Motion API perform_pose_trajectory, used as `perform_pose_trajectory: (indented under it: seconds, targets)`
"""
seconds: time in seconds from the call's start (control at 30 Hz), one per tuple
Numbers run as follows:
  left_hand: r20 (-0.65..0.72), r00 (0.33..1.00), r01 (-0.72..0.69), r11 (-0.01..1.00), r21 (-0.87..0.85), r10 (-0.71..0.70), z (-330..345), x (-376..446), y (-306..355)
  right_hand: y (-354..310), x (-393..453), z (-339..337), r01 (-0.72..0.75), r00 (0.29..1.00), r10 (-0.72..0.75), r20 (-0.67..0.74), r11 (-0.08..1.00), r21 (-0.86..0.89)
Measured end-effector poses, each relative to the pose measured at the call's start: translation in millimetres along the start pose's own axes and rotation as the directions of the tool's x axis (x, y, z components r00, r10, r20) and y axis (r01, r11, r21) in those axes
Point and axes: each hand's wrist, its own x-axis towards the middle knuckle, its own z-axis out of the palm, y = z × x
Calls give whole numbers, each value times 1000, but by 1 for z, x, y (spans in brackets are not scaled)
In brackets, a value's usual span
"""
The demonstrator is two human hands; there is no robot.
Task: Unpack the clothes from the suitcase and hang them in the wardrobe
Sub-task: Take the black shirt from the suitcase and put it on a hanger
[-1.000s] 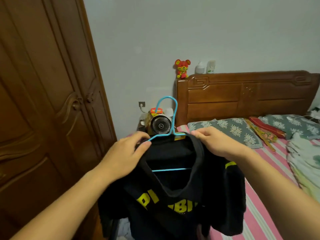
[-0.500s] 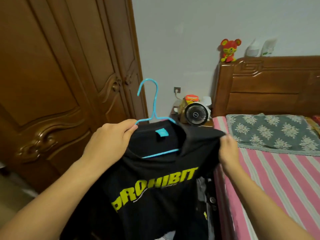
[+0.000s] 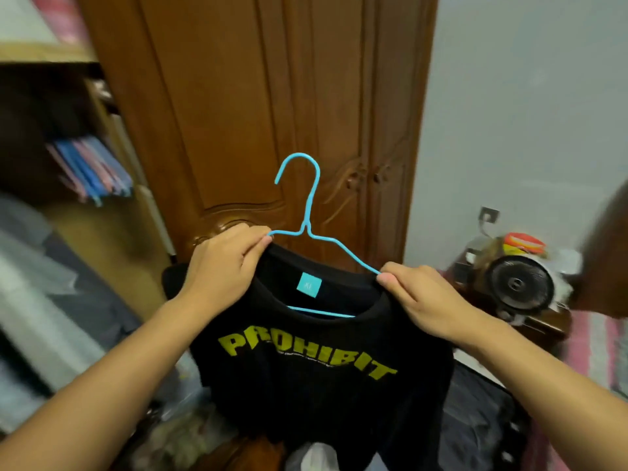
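- Head view has swung from the bed to the wardrobe [image 3: 238,96]; the shirt [image 3: 316,368] now sits squarely on the hanger [image 3: 307,212], ready to hang, I judge.
- My left hand [image 3: 221,263] and right hand [image 3: 424,297] each pinch a shoulder.
- Open shelves left, fan [image 3: 520,283] right.

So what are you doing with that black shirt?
A person is getting a black T-shirt ready to hang up. It sits on a blue hanger, and the left hand and right hand each pinch a shoulder of the shirt at the hanger's ends. The hook points up, not on any rail yet. A brown wardrobe door stands right behind, and an open section with clothes shows blurrily to the left.
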Motion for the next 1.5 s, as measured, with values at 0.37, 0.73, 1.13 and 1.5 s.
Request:
perform_pose_trajectory:
  seconds: [0.37, 0.73, 1.13, 1.5]
  targets:
    - [169, 937, 199, 864, 463, -306, -83, -56, -71, -81, 94, 16, 160, 947, -254, 195, 903, 398]
    - [167, 829, 416, 788, 453, -533, -102, -59, -175, -111, 124, 36, -52, 679, -471, 563, 734, 677]
    - [-107, 733, 536, 475, 698, -672, -161, -62, -334, -189, 195, 79, 144, 904, -326, 277, 842, 519]
    - [-90, 636, 545, 364, 755, -766, -209, -71, -376, -315, 335, 173, 113, 930, -255, 263, 883, 456]
